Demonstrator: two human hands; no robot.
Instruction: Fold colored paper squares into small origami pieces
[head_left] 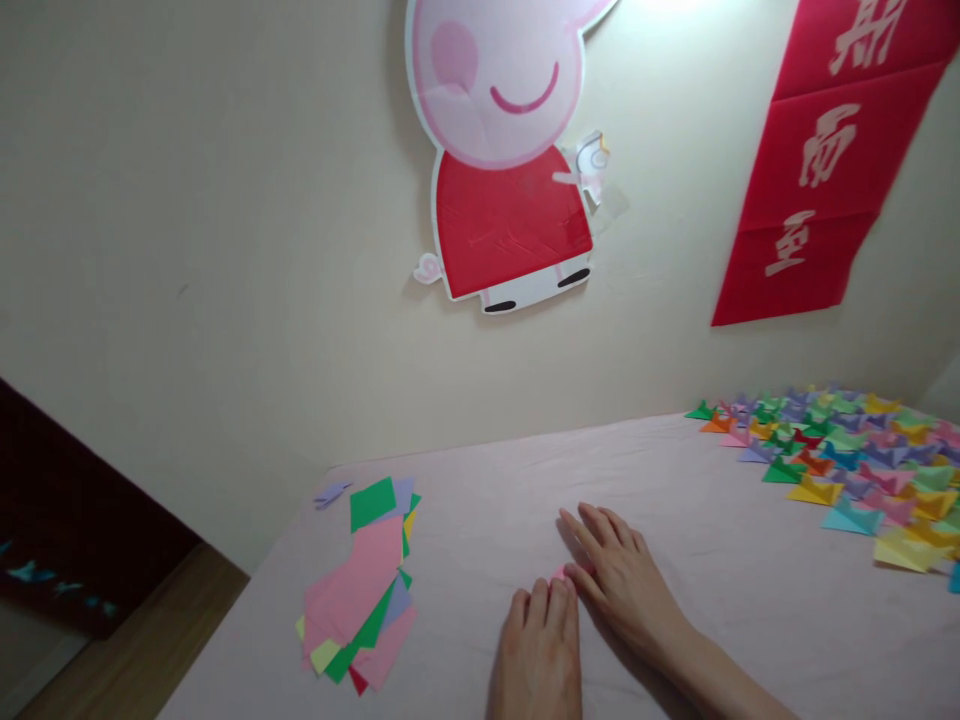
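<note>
My fingers first: the L hand [540, 650] lies flat, fingers straight and close together, tips pushing down on a small pink folded bit of paper [564, 572]. The R hand [619, 572] is flat too, fingers spread a little, lying across the far side of that same paper. Neither hand is curled or pinching; both are just pressing. Most of the pink paper is hidden under the fingers, so I can't tell its shape. It sits on the pale pink cloth-covered table [487, 490], near the front edge, right between my 2 hands.

Going out to the left, well apart from my hands, there's a messy pile of flat paper squares [364, 590], pink, green, purple & yellow. Just past it is a tiny purple folded paper [332, 492].

Far off to the right is a big crowd of folded paper shapes in lots of colours [847, 460].

On the cream wall behind hang a pink cartoon pig cutout in a red dress [502, 150] & a red paper banner w/ pale letters [825, 160].
</note>
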